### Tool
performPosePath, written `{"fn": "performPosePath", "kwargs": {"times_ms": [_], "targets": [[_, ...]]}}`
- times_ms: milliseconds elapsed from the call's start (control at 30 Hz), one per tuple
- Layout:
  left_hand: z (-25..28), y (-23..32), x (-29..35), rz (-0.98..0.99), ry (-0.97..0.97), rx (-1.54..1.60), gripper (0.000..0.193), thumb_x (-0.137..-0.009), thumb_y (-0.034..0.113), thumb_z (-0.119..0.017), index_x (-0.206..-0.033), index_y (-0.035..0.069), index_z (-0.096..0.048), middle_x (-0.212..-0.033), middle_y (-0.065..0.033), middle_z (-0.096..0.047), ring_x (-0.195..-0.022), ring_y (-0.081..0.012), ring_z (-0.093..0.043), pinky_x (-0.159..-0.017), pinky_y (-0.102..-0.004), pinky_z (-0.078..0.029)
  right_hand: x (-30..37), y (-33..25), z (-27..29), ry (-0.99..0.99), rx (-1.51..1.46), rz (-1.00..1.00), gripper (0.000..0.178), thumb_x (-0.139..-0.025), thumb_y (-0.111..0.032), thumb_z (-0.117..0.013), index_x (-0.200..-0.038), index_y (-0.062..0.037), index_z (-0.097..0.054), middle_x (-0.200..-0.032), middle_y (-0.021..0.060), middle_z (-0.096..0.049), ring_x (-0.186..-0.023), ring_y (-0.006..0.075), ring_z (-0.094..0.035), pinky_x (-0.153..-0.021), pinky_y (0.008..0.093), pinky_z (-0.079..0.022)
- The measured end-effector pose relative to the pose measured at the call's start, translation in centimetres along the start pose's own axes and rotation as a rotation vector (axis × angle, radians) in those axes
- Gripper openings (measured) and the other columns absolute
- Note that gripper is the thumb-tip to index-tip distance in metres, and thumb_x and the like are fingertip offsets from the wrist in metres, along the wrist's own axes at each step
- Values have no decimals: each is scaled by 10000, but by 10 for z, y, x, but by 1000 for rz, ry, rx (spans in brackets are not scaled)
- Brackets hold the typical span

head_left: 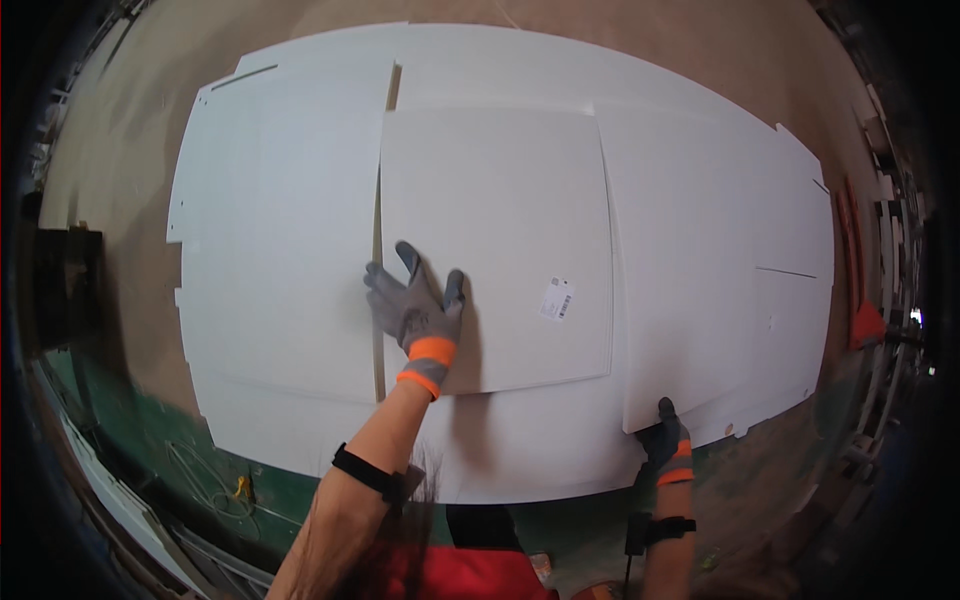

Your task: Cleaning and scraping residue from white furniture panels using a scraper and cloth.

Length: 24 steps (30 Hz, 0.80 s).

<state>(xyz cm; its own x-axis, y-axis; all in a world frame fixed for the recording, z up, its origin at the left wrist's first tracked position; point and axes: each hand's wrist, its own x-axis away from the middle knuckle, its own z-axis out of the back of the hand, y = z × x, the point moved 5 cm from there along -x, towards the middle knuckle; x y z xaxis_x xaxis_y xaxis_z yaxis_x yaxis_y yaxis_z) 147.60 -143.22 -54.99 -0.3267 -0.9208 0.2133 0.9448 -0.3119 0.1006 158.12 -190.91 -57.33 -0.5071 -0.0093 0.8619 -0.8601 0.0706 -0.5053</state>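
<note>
My left hand (415,305), in a grey glove with an orange cuff, is open with its fingers spread. It hovers over or rests on the seam between the left white panel (280,220) and the middle white panel (490,220); contact is hard to tell. A printed label (557,299) sticks to the middle panel. My right hand (665,440), gloved alike, grips the near left corner of the right white panel (710,250), thumb on top. Its other fingers are mostly hidden beneath. All three panels lie on a larger white sheet (540,440).
Brown floor (600,30) surrounds the sheet at the far side. Green flooring (150,430) with a coiled cable (215,490) lies near left. A dark object (70,285) stands at far left. Long pale boards (140,520) lean at lower left, and a red-orange piece (867,325) is at right.
</note>
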Motion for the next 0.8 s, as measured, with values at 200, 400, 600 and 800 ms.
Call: {"fn": "performPosePath", "kwargs": {"times_ms": [200, 400, 600, 800], "targets": [[-26, -8, 8, -204, 77, 36, 782, -864, 539, -555, -1485, 143, -293, -1486, -347, -240, -1397, -477, -223, -1135, -533, -203, 0, 8, 8, 47, -187, 30, 544, -875, -320, -709, -1260, 4, -501, -1191, 151, -608, -1106, 310, -588, -921, 492, -522], [-29, -28, -1, -463, 119, -10, 621, -956, 351, -439, -1498, 90, -281, -1569, -247, -160, -1475, -388, -65, -1162, -532, -90, 9, -2, 12, 446, 393, 56, 486, -824, -384, -738, -1055, 32, -639, -927, 135, -688, -796, 248, -685, -689, 372, -593], [-25, -14, 11, -560, 98, -104, 664, -948, 363, -411, -1509, 51, -241, -1578, -247, -124, -1477, -388, -58, -1151, -533, -107, 49, -89, -25, 488, 1314, 512, 364, -900, -417, -604, -1009, -80, -688, -858, 139, -709, -815, 273, -685, -784, 389, -540], [-33, -12, 13, -600, 212, -190, 642, -987, 401, -394, -1516, 73, -240, -1588, -219, -112, -1480, -358, -81, -1162, -496, -105, -26, -115, -42, 721, 1677, 971, 531, -910, -345, -555, -1380, -111, -478, -1485, 137, -377, -1405, 297, -289, -1151, 468, -197]]}}
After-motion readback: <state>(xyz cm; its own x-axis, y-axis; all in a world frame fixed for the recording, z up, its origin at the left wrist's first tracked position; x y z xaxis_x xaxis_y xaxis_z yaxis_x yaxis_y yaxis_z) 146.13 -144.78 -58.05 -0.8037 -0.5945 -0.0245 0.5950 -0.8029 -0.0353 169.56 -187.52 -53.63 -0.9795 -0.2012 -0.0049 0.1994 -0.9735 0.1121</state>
